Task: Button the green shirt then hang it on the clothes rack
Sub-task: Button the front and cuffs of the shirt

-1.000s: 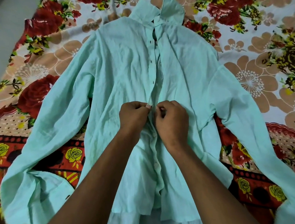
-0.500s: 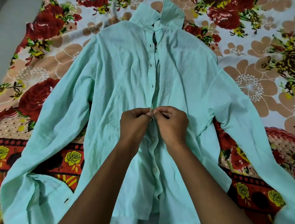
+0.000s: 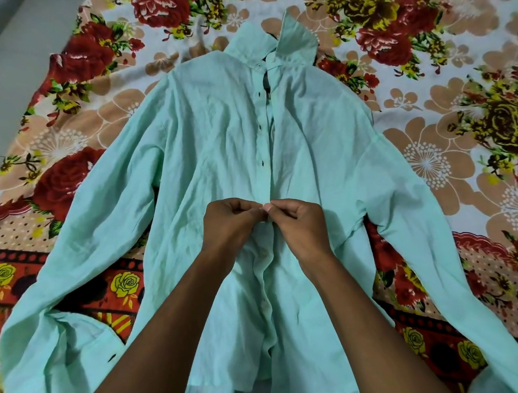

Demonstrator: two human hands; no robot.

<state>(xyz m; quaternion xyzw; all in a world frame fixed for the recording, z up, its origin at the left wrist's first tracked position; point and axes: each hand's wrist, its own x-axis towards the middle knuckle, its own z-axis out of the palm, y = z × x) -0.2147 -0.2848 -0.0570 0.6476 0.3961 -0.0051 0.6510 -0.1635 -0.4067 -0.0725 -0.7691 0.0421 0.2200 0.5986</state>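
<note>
Head cam is showing both arms reaching in, left hand (image 3: pixel 228 222) and right hand (image 3: pixel 300 221) pinching the placket of the green shirt (image 3: pixel 216 144) together around mid-chest. Shirt's lying flat, front up, sleeves spreading wide on the floral bedsheet (image 3: pixel 425 43), collar (image 3: pixel 273 44) pointing away at the far end.

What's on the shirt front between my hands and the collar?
In the head view: the unfastened placket with its dark buttonholes, running from hands to collar.
</note>
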